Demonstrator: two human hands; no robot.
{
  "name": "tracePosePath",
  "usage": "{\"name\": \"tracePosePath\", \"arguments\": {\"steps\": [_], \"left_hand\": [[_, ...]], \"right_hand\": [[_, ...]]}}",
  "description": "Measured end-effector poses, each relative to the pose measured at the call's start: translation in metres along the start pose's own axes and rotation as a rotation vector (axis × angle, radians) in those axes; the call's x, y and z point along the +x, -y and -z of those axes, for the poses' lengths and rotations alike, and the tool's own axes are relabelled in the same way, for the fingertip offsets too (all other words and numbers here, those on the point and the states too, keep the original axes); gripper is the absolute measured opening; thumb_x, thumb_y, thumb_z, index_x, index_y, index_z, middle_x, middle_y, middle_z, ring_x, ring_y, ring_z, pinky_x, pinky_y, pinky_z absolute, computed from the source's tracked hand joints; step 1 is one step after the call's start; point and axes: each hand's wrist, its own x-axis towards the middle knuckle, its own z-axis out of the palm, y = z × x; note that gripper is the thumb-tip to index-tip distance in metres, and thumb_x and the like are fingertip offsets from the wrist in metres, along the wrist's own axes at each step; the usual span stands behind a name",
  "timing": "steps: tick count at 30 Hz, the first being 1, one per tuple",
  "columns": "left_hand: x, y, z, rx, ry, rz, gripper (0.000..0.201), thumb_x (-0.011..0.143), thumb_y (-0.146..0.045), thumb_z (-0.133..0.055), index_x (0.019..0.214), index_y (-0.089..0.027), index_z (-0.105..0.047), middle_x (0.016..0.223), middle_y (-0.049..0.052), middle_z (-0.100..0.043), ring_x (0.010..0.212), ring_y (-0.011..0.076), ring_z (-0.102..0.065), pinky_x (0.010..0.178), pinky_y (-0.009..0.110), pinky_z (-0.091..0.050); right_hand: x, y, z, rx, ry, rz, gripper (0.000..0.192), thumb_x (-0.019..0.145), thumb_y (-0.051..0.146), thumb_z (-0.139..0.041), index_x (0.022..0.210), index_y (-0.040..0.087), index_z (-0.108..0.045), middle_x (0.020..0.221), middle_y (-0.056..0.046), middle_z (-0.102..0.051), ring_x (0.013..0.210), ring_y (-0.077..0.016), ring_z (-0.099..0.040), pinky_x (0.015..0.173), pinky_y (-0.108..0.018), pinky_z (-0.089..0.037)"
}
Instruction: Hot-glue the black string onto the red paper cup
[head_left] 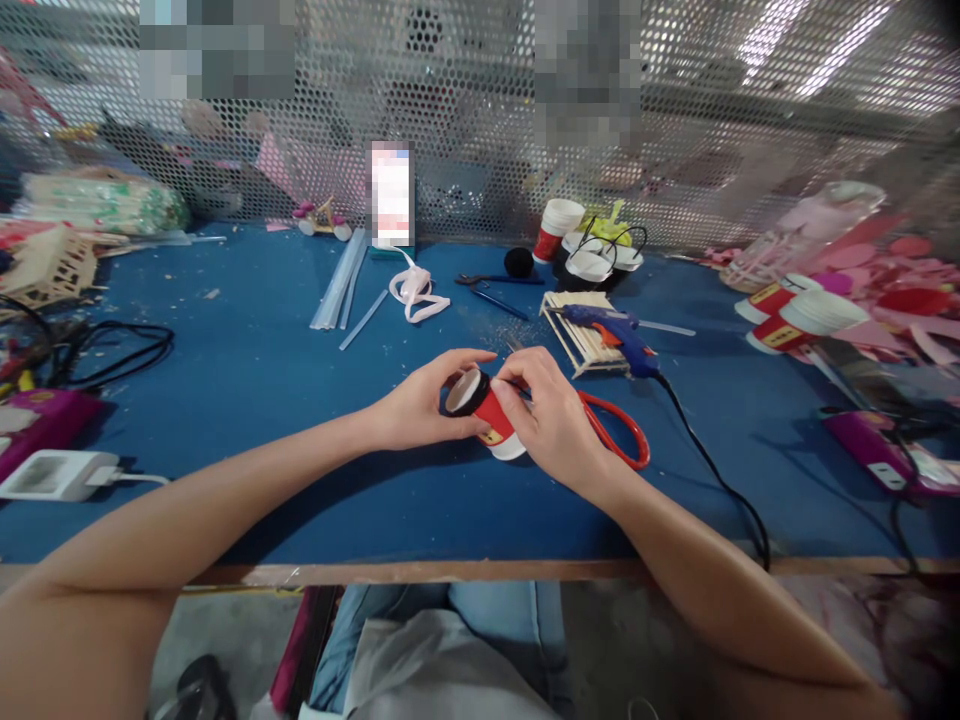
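Observation:
A red paper cup [495, 415] with a white base lies tilted between my hands, its mouth facing left. Around its rim runs a black band [481, 389]. My left hand [427, 400] is wrapped about the cup, thumb along the near side and fingers behind the rim. With thumb and index finger pressed together, my right hand [551, 415] pinches at the band's edge; the exact spot is covered by the fingertips. Under this hand are scissors with red handles [637, 445], their blade tip showing beyond the knuckles; whether the palm touches them is hidden.
A blue glue gun [615, 328] rests on a stick frame [566, 340], its cord trailing toward the front edge. Pliers [499, 298], white ribbon [414, 290], glue sticks [336, 285] and a lit phone [391, 195] lie beyond. More cups [806, 318] are at right.

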Motion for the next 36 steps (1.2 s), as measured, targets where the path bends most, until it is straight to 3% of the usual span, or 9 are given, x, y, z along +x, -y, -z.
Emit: {"name": "tracePosePath", "arguments": {"steps": [8,17,24,30,33,36], "left_hand": [[0.0,-0.004,0.003,0.002,-0.019,-0.035,0.073,0.064,-0.03,-0.075,0.129,-0.019,-0.041,0.112,0.01,-0.059,0.1,0.02,-0.058,0.091,0.038,-0.046],[0.0,-0.014,0.009,0.01,-0.025,0.071,0.057,0.069,-0.017,-0.061,0.124,-0.018,-0.043,0.099,0.005,-0.056,0.089,0.0153,-0.058,0.088,0.037,-0.048],[-0.001,-0.014,0.01,0.062,-0.02,0.097,0.057,0.069,-0.019,-0.061,0.123,-0.019,-0.046,0.105,0.006,-0.056,0.089,0.0164,-0.058,0.085,0.037,-0.05],[0.001,-0.008,0.015,0.1,-0.05,-0.008,0.057,0.068,-0.016,-0.063,0.123,-0.02,-0.047,0.108,0.007,-0.058,0.098,0.0185,-0.057,0.091,0.038,-0.047],[0.003,-0.004,0.019,0.197,-0.087,-0.082,0.057,0.068,-0.014,-0.062,0.123,-0.02,-0.047,0.113,0.009,-0.056,0.103,0.0199,-0.057,0.092,0.038,-0.047],[0.004,0.0,0.022,0.263,-0.113,-0.112,0.058,0.068,-0.014,-0.061,0.124,-0.019,-0.047,0.118,0.01,-0.054,0.106,0.02,-0.057,0.093,0.037,-0.048]], "right_hand": [[-0.001,-0.001,-0.009,-0.009,-0.053,0.013,0.008,0.088,0.019,-0.042,0.081,0.023,-0.041,0.089,-0.007,-0.052,0.086,-0.0194,-0.053,0.074,-0.037,-0.046],[-0.003,0.006,-0.008,-0.077,-0.042,0.052,0.011,0.09,0.017,-0.04,0.082,0.024,-0.037,0.089,-0.007,-0.051,0.085,-0.0188,-0.052,0.074,-0.037,-0.046],[-0.004,0.005,-0.009,-0.075,-0.042,0.044,0.009,0.09,0.018,-0.043,0.083,0.023,-0.04,0.089,-0.007,-0.052,0.084,-0.0186,-0.053,0.073,-0.035,-0.046],[0.0,0.002,0.008,0.02,-0.025,-0.041,0.011,0.088,0.024,-0.05,0.078,0.021,-0.049,0.081,-0.004,-0.057,0.078,-0.016,-0.053,0.072,-0.031,-0.044],[0.002,0.006,0.025,0.137,0.06,-0.173,0.021,0.089,0.033,-0.05,0.073,0.019,-0.053,0.066,0.001,-0.055,0.061,-0.0111,-0.049,0.058,-0.025,-0.04],[0.002,0.01,0.041,0.339,0.359,-0.237,0.03,0.088,0.04,-0.049,0.071,0.018,-0.058,0.056,0.003,-0.054,0.05,-0.0082,-0.048,0.048,-0.022,-0.037]]}}
